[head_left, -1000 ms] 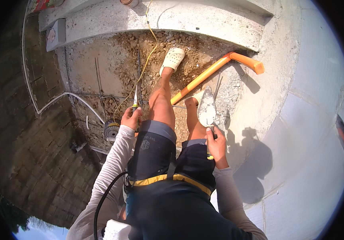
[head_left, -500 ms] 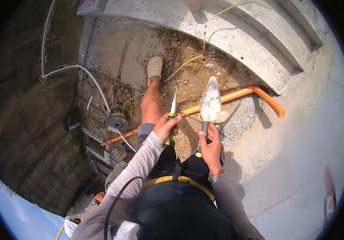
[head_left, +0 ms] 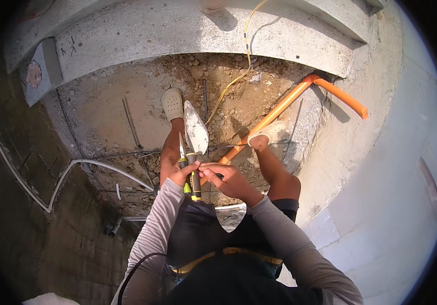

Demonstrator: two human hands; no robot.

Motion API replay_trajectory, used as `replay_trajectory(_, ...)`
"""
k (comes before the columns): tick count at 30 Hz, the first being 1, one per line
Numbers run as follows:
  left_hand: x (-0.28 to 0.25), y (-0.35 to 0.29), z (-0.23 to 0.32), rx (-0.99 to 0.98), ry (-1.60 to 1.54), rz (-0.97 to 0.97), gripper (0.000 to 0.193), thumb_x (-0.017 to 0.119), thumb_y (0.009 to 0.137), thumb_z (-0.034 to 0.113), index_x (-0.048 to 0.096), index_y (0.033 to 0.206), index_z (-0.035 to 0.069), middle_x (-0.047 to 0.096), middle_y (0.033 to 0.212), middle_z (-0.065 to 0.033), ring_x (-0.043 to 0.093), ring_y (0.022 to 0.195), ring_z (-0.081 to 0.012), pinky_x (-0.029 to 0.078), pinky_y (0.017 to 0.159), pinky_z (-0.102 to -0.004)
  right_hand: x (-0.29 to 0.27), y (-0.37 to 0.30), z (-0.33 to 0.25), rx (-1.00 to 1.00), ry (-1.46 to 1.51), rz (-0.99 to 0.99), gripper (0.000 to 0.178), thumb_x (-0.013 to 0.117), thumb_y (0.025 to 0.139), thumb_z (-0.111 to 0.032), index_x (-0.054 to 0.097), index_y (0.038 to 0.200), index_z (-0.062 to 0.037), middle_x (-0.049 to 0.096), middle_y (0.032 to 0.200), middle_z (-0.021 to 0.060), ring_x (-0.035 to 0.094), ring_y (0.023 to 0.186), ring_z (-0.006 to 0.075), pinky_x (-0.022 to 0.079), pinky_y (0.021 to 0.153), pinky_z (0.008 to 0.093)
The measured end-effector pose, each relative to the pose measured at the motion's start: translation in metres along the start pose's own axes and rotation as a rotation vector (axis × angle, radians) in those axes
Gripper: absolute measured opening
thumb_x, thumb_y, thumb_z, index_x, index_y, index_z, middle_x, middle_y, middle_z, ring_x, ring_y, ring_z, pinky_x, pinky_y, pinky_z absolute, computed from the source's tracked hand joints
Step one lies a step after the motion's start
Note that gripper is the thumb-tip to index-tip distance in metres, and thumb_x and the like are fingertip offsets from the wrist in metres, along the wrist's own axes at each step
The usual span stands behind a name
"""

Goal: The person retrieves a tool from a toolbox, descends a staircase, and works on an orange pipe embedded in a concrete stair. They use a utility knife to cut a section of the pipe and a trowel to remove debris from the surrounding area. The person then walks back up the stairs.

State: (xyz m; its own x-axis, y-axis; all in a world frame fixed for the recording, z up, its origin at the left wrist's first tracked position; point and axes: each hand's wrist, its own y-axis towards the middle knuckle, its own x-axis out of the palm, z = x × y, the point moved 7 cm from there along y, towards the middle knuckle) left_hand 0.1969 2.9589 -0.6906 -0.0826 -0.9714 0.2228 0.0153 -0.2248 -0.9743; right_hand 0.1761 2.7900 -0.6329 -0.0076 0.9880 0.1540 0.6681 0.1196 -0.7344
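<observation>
My left hand is closed around two tools side by side. One is a pointed trowel, its pale blade crusted with dried material and its dark grip ending in yellow. Beside it stands a slim tool with a narrow pointed blade and a lime-green and black handle. Both blades point away from me. My right hand is at the left hand's fingertips, just right of the trowel's handle. Its fingers are curled together; whatever they pinch, if anything, is hidden.
An orange pipe slants across rubble between my feet and bends at the right. A yellow cable runs down from the curved concrete step. Thin steel bars cross the dirt, and a white hose bends on the left.
The trowel has passed from my right hand to my left, beside the slim tool. My hands have come together, and the view has turned, showing more of the steps.
</observation>
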Motion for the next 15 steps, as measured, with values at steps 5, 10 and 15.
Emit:
replay_trajectory(5, -0.051, 0.005, -0.008, -0.006, -0.673, -0.187, 0.024, 0.065, 0.097, 0.019, 0.058, 0.115, 0.005, 0.061, 0.087, -0.0070, 0.060, 0.079, -0.0182, 0.049, 0.075, -0.0359, -0.095, 0.094, 0.085, 0.078, 0.070, 0.553, 0.028, 0.075, 0.095, -0.026, 0.074, 0.104, 0.0009, 0.071, 0.085, 0.0039, 0.063, 0.079, 0.0086, 0.050, 0.071, 0.0271)
replay_trajectory(10, -0.050, 0.001, 0.033, 0.017, -0.826, -0.404, 0.031, 0.063, 0.098, 0.019, 0.048, 0.121, 0.004, 0.049, 0.087, -0.0013, 0.051, 0.073, -0.0128, 0.044, 0.073, -0.0328, -0.255, 0.160, 0.220, 0.220, 0.047, 1.100, 0.025, 0.081, 0.084, -0.023, 0.076, 0.093, 0.0002, 0.075, 0.083, 0.0082, 0.068, 0.076, 0.0160, 0.053, 0.072, 0.0308)
replay_trajectory(15, -0.064, -0.012, 0.039, -0.043, -1.055, -0.571, 0.037, 0.066, 0.098, 0.022, 0.037, 0.118, 0.012, 0.057, 0.087, -0.0021, 0.062, 0.075, -0.0128, 0.049, 0.072, -0.0314, -0.320, 0.208, 0.271, 0.425, -0.250, 1.255, 0.025, 0.075, 0.085, -0.030, 0.078, 0.094, -0.0073, 0.075, 0.087, 0.0169, 0.073, 0.081, 0.0307, 0.056, 0.075, 0.0395)
